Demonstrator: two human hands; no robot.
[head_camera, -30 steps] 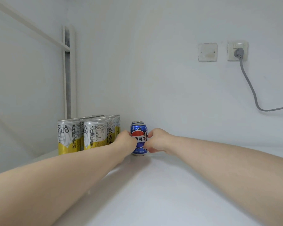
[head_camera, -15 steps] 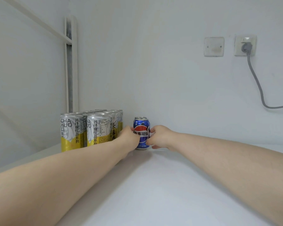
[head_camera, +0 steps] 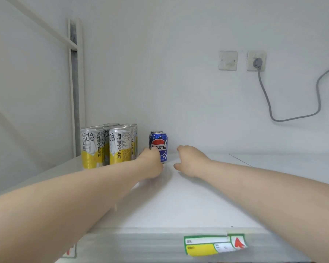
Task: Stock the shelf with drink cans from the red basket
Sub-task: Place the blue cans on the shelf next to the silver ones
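A blue Pepsi can (head_camera: 159,144) stands upright on the white shelf (head_camera: 188,202) near the back wall, with another can just showing behind it. My left hand (head_camera: 150,164) is just in front of its lower left side, fingers curled and hiding the can's bottom corner; whether it touches the can is unclear. My right hand (head_camera: 190,160) is off the can, a little to its right, fingers apart and holding nothing. The red basket is out of view.
Several tall silver-and-yellow cans (head_camera: 106,147) stand in rows at the shelf's back left, close to the Pepsi can. A price label (head_camera: 213,245) sits on the shelf's front edge. A socket with a grey cable (head_camera: 256,62) is on the back wall.
Both hands held the Pepsi can from either side before. Now they have drawn back toward me, the right hand has let go and opened, and the can stays standing on the shelf.
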